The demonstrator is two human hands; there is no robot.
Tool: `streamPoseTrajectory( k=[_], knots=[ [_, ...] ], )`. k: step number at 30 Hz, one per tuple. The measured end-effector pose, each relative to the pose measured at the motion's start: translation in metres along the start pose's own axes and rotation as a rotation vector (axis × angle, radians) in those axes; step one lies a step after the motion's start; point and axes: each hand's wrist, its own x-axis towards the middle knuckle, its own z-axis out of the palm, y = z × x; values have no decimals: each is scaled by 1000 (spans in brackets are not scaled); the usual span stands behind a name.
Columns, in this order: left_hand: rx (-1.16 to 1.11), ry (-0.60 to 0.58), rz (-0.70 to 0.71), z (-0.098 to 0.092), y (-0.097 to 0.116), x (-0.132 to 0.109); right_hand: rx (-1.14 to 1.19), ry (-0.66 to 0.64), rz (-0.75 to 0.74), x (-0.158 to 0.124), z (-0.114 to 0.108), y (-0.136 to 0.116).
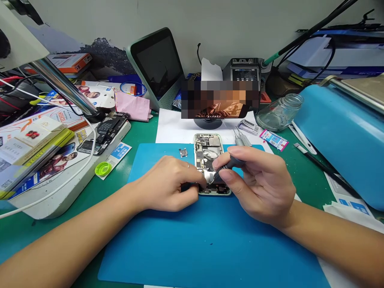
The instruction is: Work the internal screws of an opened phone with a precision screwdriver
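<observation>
An opened smartphone (207, 160), its inner boards and parts bare, lies on the blue mat (192, 244). My left hand (172, 184) wears a ring and is curled at the phone's lower left. Its index finger rests on the inner parts, and its thumb is by the left edge. My right hand (264, 184) grips a small dark screwdriver (229, 164) between thumb and fingers. The tool slants down over the phone's lower half; its tip is hard to make out. A small metal bracket-like part (183, 152) lies left of the phone.
A phone playing video (222, 110) stands behind the mat, near tweezers (242, 138) and a glass jar (280, 112). On the left are a disassembled phone (105, 132), a green cap (103, 169) and stacked boxes (33, 148). A blue case (342, 132) is at right.
</observation>
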Motion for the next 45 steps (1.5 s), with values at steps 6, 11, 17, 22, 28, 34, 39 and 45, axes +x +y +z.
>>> streamPoseTrajectory(
  k=[6,11,17,22,28,34,39,45],
  knots=[
    [5,-3,-12,0,1,1,5,1,9,-1,0,1],
    [9,2,-8,-1,1,0,-11,19,-3,-1,0,1],
    [10,8,-2,-1,0,1,-5,31,27,-1,1,0],
    [0,3,-8,-2,0,1,28,33,19,-1,2,-2],
    [-2,-2,-7,-2,-1,1,38,0,-1,0,1,-2],
    [5,-7,-5,-1,-1,1,11,-50,25,3,-1,-4],
    [8,-1,-1,-1,0,2,30,-50,30,2,0,-3],
    [5,2,4,-1,-1,1,26,-52,18,2,-1,-3]
  ],
)
